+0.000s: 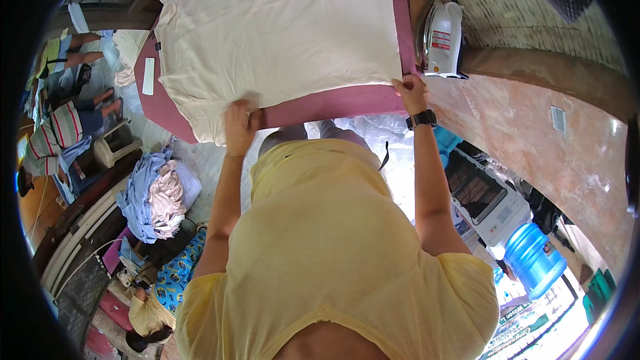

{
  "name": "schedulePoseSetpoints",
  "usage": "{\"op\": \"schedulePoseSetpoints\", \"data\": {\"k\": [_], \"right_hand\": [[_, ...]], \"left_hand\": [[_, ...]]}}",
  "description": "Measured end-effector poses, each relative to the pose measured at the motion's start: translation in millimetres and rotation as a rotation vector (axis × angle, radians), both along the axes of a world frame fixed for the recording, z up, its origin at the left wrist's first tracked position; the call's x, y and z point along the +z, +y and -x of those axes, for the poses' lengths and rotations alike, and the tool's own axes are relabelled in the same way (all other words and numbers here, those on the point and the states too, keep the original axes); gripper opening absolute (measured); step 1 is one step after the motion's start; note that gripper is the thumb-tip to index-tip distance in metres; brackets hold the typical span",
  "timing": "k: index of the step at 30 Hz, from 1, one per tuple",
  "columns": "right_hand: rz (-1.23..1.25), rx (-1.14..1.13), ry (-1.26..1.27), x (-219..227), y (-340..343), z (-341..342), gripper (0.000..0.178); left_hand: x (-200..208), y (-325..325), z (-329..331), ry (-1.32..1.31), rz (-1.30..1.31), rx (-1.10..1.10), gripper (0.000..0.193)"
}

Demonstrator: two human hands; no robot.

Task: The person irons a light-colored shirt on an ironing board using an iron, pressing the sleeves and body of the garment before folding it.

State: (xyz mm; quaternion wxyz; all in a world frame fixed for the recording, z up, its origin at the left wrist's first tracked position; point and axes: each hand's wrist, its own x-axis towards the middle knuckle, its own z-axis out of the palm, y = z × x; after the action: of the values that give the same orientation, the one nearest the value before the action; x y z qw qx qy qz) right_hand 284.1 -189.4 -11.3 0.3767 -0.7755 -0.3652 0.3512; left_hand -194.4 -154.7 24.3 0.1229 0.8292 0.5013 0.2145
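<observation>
While the cloth (280, 33) covers most of the padded board (333, 105), a band of the maroon cover stays bare along the near edge and another down the right edge.

Cloth: cream, one layer as far as shows, spread nearly flat, lightly creased; runs to the far edge and droops over the near left corner. Laid wide, it seems, so that most of it rests on the padding.

Right hand (412, 93): at the near right corner of the board; thumb and fingers pinched on the cloth's corner, probably to hold that side straight. Wears a dark watch (421, 119).

Left hand (241, 123): at the near edge, left of middle, on the cloth's border; fingers look curled but are blurred, so whether they grip cannot be told. The wide spacing of the hands would suit drawing the border even between them.

Iron (445, 37): white, just beyond the right edge, apart from the cloth; presumably parked there to keep it within reach of the right hand yet off the fabric.

Strip (149, 76): white, flat, on bare cover near the left edge, beside the cloth.
</observation>
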Motion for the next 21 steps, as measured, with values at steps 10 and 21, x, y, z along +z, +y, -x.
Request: {"op": "schedulePoseSetpoints", "data": {"k": [10, 21], "right_hand": [[-0.031, 0.043, -0.376, -11, -1, 1, 0.026], [-0.296, 0.059, -0.519, 24, 10, 14, 0.031]], "left_hand": [[32, 17, -58, 0.808, 0.425, 0.033, 0.045], [-1, 28, -262, -0.096, 0.083, -0.403, 0.039]]}}
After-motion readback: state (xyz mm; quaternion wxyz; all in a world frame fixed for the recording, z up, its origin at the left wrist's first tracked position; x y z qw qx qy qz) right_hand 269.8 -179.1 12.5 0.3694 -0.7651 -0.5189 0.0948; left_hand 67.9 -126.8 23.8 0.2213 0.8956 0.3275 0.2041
